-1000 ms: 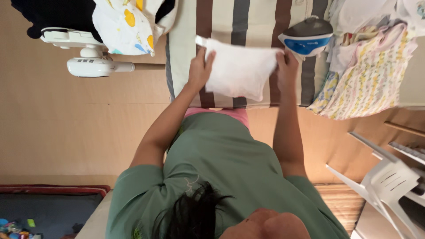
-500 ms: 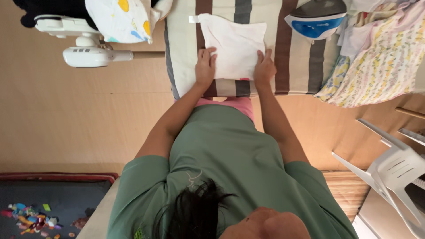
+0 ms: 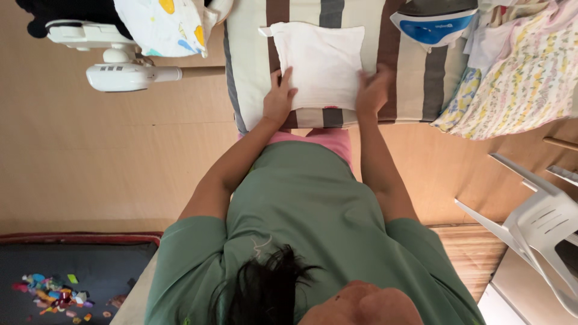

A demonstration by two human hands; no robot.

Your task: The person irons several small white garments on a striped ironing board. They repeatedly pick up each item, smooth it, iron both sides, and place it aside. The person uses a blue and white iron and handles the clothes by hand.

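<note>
A white folded cloth lies flat on a striped pad with cream, brown and grey bands. My left hand rests flat on the cloth's near left corner, fingers spread. My right hand lies at the cloth's right edge, partly on the pad, and is blurred by motion. Neither hand grips the cloth. My green shirt fills the lower middle of the view.
A blue and grey iron stands on the pad to the right of the cloth, beside a pile of flowery clothes. A white fan and printed pillow lie left. A white plastic chair stands right; small toys litter a dark mat.
The cloth was held up in both hands, then laid flat on the striped pad. My right hand has since slid from its near edge to its right edge.
</note>
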